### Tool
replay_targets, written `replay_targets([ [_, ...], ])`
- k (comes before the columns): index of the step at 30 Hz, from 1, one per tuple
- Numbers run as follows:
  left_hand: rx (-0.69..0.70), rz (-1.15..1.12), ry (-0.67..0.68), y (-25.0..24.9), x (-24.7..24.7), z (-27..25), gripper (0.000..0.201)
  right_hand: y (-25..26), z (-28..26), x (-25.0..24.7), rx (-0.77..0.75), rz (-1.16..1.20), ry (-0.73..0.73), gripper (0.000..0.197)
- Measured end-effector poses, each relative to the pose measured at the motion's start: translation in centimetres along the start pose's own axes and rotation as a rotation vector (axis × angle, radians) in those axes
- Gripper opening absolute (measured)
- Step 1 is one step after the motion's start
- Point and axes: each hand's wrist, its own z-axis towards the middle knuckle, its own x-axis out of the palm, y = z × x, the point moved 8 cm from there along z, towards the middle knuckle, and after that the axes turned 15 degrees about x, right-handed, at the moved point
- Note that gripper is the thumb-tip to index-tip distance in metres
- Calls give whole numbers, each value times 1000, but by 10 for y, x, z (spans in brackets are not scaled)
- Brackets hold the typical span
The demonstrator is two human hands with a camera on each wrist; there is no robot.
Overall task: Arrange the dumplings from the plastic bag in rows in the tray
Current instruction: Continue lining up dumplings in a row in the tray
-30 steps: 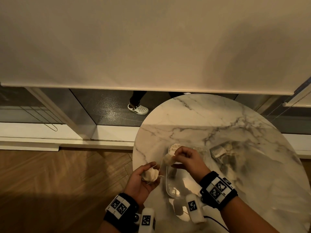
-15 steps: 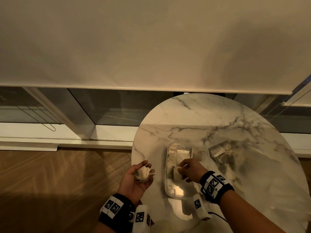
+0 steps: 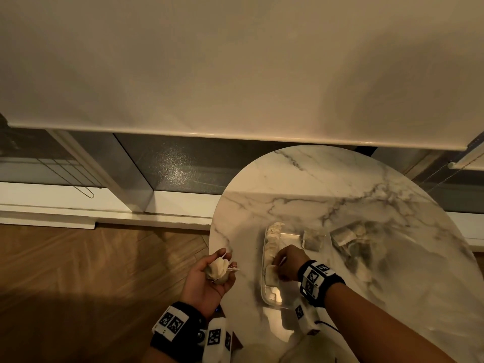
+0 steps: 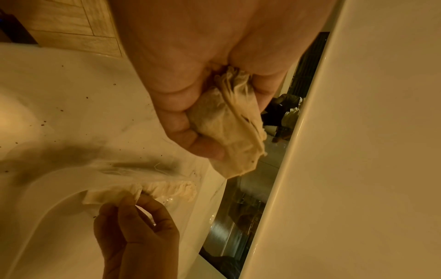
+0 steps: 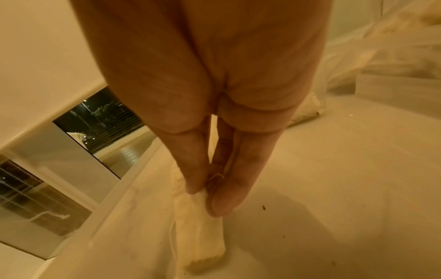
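— Marble table [image 3: 301, 184], round, set by a dim window with a blind; wood floor to its left.

— What changed?

— Right hand [image 3: 289, 262] has come down into the tray [image 3: 269, 301], pinching a dumpling [image 3: 271, 275] onto the row's near end. Left hand [image 3: 209, 277] still cups more dumplings [image 3: 218, 268]; the bag [image 3: 348, 235] lies beyond.

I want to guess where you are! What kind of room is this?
Probably a room in a home: a round marble table stands on a wooden floor, beside a big window with a roller blind.
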Motion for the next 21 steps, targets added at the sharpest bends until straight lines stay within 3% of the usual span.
replay_targets([
  [15,1,0,-17,3,-8,3,24,2,5,-2,20,100,23,10],
  [21,1,5,-11,4,-4,1,27,-4,3,-7,63,-93,-24,34],
])
